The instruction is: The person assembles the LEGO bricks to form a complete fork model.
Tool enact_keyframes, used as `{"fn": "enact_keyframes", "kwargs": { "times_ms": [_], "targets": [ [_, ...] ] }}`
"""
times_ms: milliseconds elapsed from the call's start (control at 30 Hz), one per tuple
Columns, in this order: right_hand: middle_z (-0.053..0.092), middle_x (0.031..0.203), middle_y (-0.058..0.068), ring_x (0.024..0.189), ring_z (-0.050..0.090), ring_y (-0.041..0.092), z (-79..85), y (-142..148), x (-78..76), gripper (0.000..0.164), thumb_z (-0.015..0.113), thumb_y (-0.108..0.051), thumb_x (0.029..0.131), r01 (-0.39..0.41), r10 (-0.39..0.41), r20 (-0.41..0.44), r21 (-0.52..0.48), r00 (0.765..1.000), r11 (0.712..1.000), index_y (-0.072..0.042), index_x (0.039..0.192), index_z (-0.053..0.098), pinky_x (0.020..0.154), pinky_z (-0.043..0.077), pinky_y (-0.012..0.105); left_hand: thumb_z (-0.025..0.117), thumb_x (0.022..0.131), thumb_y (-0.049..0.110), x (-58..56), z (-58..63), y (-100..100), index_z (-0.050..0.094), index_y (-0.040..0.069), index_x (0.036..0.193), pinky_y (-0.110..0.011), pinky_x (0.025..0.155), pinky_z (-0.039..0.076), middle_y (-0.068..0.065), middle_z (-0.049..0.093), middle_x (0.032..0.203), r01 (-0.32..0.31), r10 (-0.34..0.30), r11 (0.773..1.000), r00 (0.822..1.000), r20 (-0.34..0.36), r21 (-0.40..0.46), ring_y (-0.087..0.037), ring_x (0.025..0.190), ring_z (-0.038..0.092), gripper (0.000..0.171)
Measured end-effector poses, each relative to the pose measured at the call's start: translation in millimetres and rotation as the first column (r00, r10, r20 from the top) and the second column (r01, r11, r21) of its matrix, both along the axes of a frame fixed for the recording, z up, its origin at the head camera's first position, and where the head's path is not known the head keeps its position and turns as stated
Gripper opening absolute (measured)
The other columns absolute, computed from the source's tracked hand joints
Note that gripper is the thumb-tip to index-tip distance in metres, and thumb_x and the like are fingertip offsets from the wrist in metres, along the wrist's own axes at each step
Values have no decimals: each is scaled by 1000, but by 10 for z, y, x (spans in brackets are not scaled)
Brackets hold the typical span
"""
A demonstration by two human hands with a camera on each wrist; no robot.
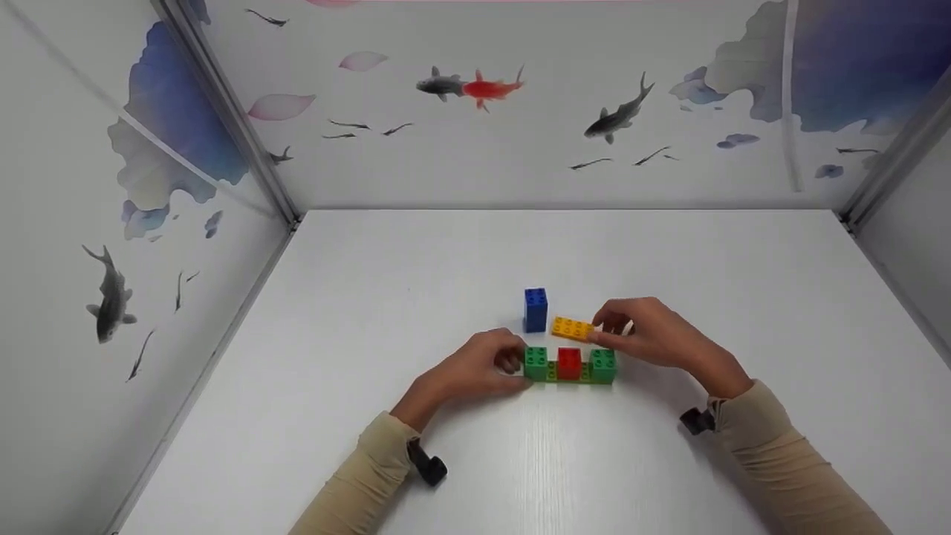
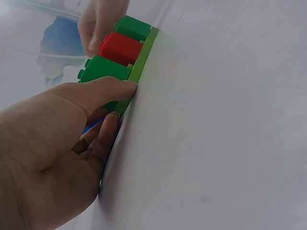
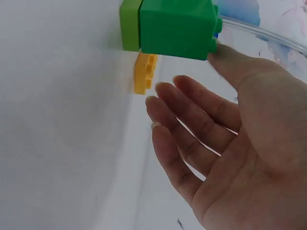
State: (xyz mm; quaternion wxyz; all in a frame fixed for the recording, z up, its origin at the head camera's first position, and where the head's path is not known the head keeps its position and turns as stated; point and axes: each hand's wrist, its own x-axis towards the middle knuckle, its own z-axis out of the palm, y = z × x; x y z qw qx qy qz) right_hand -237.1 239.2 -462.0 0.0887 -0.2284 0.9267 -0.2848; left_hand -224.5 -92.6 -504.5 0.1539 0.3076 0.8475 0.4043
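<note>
A low build (image 1: pixel 569 371) lies in front of me: a lime-green base plate (image 2: pixel 142 60) with a red block (image 1: pixel 569 362) between two green blocks. My left hand (image 1: pixel 483 364) pinches its left end, thumb along the near side of the plate and fingers curled behind. Just beyond the build, a flat yellow brick (image 1: pixel 572 328) rests on the table, studs up. My right hand (image 1: pixel 646 331) hovers at its right end, fingers loosely bent and apart. In the right wrist view, the thumb overlaps the right green block (image 3: pixel 177 28), and the palm holds nothing.
A tall blue block (image 1: pixel 535 310) stands upright behind the build, left of the yellow brick. The white table (image 1: pixel 416 260) is bounded by a back wall (image 1: pixel 520 171) and side walls painted with fish. Black straps sit at both sleeve cuffs.
</note>
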Motion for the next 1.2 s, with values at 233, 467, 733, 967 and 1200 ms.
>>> {"fn": "enact_keyframes", "kwargs": {
  "times_ms": [233, 467, 733, 967, 1200],
  "targets": [
    [76, 109, 2, 100, 66, 20, -128, 41, -84, 39, 85, -31, 96, 30, -30, -19, 10, 999, 999, -11, 128, 75, 91, 59, 38, 86, 94, 22, 5, 7, 2, 74, 18, 121, -22, 88, 58, 5, 67, 108, -9, 10, 1000, 1000, 11, -10, -8, 96, 63, 30],
    [75, 107, 4, 99, 65, 21, -164, -35, -120, 44, 88, -37, 92, 35, -33, -41, 49, 999, 998, -10, 125, 77, 89, 58, 39, 87, 92, 21, 0, -8, 8, 74, 18, 118, -22, 88, 59, 4, 68, 108, -10, 10, 1000, 1000, 27, 3, -8, 96, 64, 29],
    [75, 104, 3, 96, 64, 21, -171, -88, -107, 33, 88, -33, 93, 63, -58, -48, 90, 997, 994, -11, 117, 81, 86, 57, 38, 87, 92, 21, -1, -44, 0, 75, 19, 117, -22, 89, 59, 6, 69, 106, -18, 18, 1000, 999, 42, 15, -6, 96, 65, 28],
    [76, 107, 3, 98, 66, 21, -139, -26, -51, 32, 84, -30, 96, 77, -69, -80, 94, 994, 993, -10, 121, 81, 87, 58, 40, 86, 94, 18, -3, -19, -1, 77, 16, 125, -21, 91, 61, 4, 72, 113, 10, -11, 999, 1000, 20, 35, -5, 99, 68, 32],
    [78, 111, 4, 100, 68, 22, -151, 92, 5, 30, 82, -26, 98, 78, -72, -88, 57, 993, 995, -10, 124, 80, 89, 60, 43, 84, 96, 14, -16, 15, -17, 75, 12, 132, -19, 91, 61, 0, 73, 117, 43, -42, 999, 998, -56, 29, -5, 100, 70, 37]
  ]
}}
